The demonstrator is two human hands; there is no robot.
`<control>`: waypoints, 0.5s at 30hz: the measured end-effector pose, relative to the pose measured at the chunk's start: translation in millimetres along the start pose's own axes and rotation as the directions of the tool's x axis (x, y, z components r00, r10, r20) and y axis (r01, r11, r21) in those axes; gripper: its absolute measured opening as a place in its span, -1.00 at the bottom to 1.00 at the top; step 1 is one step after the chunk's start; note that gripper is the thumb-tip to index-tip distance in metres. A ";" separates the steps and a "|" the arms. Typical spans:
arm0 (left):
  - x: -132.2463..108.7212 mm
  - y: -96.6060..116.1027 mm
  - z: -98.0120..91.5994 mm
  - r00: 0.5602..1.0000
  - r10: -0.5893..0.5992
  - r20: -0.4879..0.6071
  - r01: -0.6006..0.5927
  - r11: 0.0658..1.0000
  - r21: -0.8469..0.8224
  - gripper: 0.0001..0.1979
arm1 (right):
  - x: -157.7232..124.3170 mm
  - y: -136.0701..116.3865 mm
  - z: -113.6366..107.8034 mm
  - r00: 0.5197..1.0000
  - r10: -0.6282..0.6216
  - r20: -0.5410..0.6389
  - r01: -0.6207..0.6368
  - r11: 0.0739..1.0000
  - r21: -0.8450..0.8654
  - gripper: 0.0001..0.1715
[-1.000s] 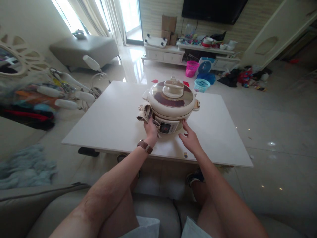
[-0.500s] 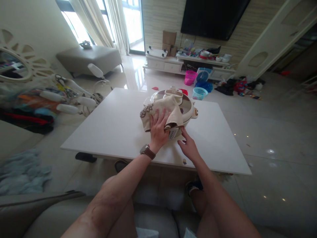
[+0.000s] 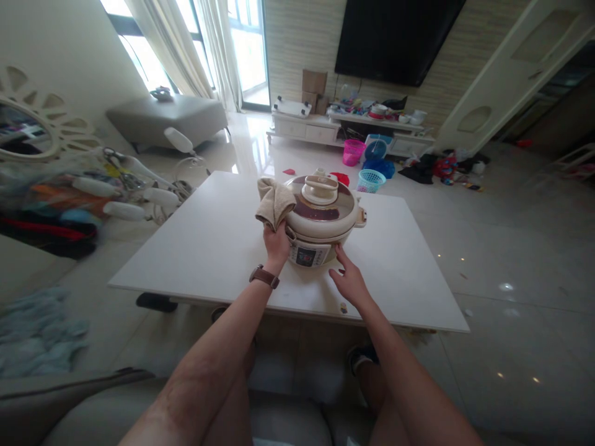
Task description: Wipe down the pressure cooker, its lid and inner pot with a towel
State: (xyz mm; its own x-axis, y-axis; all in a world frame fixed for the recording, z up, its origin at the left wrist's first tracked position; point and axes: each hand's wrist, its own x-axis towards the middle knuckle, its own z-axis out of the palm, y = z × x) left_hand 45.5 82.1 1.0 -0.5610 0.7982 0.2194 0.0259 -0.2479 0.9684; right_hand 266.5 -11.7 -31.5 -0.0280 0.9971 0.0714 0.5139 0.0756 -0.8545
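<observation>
A cream electric pressure cooker stands on the white table, its lid closed and its control panel facing me. The lid has a brown see-through top and a cream handle. My left hand, with a watch on the wrist, grips a bunched beige cloth at the cooker's left side. My right hand has its fingers apart, the index fingertip touching the cooker's lower right front. It holds nothing.
A small sticker-like spot lies near the table's front edge. Beyond the table, a pink basket and a light blue basket stand on the floor before a low white cabinet. Several white-shaded lamp arms reach in at the left.
My left hand has drawn the cloth off the lid's front to the cooker's left side, bunching it and uncovering the control panel. My right hand stays at the cooker's lower right front.
</observation>
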 end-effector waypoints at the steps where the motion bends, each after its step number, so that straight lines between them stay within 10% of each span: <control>1: -1.1 -0.1 -0.8 1.000 0.006 -0.002 -0.006 1.000 0.009 -0.75 | 0.0 -0.6 -0.1 1.000 0.005 0.003 -0.005 1.000 -0.003 -0.01; 6: -18.8 9.5 -11.5 0.911 0.352 0.216 -0.395 0.895 0.208 -0.59 | -0.8 -3.9 0.2 1.000 0.015 0.002 -0.015 1.000 -0.011 -0.01; 12: -53.7 30.1 -14.4 0.436 0.501 0.748 -0.832 0.541 0.124 -0.47 | 0.7 -2.3 3.6 0.999 0.039 -0.020 -0.040 0.998 -0.044 -0.23; 15: -58.0 31.5 -12.4 0.386 0.464 0.797 -0.846 0.522 0.107 -0.41 | 0.3 0.2 3.3 0.999 0.040 -0.037 -0.042 0.998 -0.047 -0.37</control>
State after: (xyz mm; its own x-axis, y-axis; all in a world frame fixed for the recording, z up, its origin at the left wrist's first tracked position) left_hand 68.6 21.2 17.3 0.4552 0.6312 0.6280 0.5768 -0.7463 0.3321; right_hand 263.7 -11.3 -33.3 0.0240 0.9982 0.0557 0.5541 0.0331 -0.8318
